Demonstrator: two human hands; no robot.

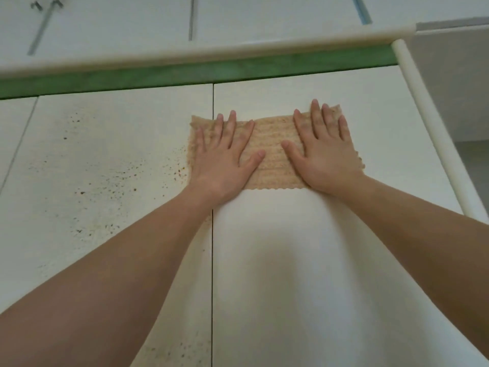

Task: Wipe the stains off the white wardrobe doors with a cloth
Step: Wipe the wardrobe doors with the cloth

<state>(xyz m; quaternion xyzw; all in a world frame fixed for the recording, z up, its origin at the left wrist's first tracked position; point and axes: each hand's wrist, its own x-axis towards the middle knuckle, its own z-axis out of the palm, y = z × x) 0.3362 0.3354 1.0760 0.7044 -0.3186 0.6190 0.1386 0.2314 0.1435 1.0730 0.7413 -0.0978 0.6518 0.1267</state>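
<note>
Both hands lie flat on a tan cloth (272, 154) spread against the white wardrobe doors. The left hand (225, 157) presses the cloth's left part with fingers straight and spread; the right hand (324, 152) presses its right part the same way, thumbs pointing toward each other.

The cloth straddles the dark seam (212, 260) between two doors. The right door (304, 260) looks plain white below the cloth, while the left door (100, 160) is peppered with brown specks (79, 193), thickest just left of the cloth.

Beyond the doors' far edge runs a green strip (185, 78), then a white rounded moulding (185, 55). A white rounded post (434, 133) borders the right door.
</note>
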